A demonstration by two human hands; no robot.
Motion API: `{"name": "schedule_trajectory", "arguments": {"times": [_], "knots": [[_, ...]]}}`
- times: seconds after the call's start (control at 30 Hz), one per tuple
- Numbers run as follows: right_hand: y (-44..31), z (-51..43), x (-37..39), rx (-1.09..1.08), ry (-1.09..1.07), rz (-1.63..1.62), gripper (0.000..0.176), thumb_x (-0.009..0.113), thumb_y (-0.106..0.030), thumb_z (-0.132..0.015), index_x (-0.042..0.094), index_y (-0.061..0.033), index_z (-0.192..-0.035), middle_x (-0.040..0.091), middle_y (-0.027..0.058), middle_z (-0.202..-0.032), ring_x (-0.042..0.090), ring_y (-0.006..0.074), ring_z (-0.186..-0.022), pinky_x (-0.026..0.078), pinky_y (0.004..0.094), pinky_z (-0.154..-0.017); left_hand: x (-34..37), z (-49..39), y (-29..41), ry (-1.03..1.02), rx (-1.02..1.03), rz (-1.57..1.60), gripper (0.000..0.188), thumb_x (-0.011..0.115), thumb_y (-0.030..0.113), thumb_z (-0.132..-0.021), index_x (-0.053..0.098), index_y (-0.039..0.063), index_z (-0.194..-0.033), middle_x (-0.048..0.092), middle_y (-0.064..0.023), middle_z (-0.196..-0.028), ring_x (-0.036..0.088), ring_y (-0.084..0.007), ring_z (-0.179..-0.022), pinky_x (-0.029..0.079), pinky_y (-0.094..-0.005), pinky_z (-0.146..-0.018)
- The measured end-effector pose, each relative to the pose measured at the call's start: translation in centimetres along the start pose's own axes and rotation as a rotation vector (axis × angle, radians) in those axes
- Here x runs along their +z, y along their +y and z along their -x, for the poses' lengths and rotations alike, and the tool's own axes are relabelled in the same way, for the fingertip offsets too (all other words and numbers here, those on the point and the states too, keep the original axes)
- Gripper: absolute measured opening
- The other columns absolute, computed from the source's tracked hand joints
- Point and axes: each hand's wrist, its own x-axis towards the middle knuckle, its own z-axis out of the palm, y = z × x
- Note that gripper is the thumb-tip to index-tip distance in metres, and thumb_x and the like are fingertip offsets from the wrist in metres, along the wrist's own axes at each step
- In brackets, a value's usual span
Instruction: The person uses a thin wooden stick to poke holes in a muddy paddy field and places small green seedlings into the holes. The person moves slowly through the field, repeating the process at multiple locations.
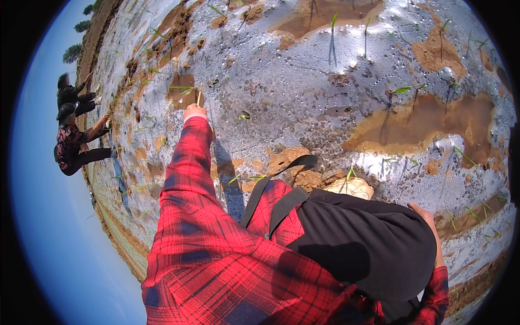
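Note:
Reaching out past the red plaid sleeve, my left hand (195, 110) is closed around a thin pale stick (200, 95) that juts up beyond the fingers. Just beside the stick lies a green seedling (182, 88) over a bare brown patch of soil. Around it, silvery plastic mulch film (252, 73) beaded with droplets covers the ground. My right hand (423, 217) rests against the outer side of my black-trousered leg (365, 235), with most of its fingers hidden. A dark strap (260, 195) hangs in a loop from my body above the film.
Two people (71, 140) (69, 95) bend over the field at the left. Muddy puddles (443, 118) (325, 16) lie on the film, with several seedlings (401, 90) through it. A pale shoe (351, 187) is beside my leg. Soil clods (306, 180) lie near the strap.

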Motion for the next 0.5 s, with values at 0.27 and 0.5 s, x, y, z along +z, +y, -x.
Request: {"name": "schedule_trajectory", "arguments": {"times": [0.27,0.5], "knots": [[-0.1,-0.1,0.0,0.023,-0.005,-0.023,0.05,0.065,-0.022,-0.086,0.056,0.0059,-0.127,0.068,0.0216,-0.097,0.065,0.0291,-0.085,0.05,0.037,-0.079,1.4,1.7,0.5,-0.034,0.066,0.018,0.032,0.053,0.021,-0.082,0.072,0.008,-0.105,0.068,-0.0227,-0.108,0.063,-0.0388,-0.106,0.048,-0.0455,-0.094],[-0.4,-0.2,-0.1,0.028,-0.008,-0.016,0.05,0.065,-0.021,-0.086,0.056,0.0053,-0.127,0.068,0.0206,-0.097,0.064,0.0266,-0.083,0.05,0.0361,-0.078,2.5,0.8,0.2,-0.028,-0.035,0.16,0.032,0.051,0.019,-0.082,0.072,0.006,-0.102,0.068,-0.0237,-0.105,0.064,-0.0396,-0.103,0.049,-0.0452,-0.091]]}}
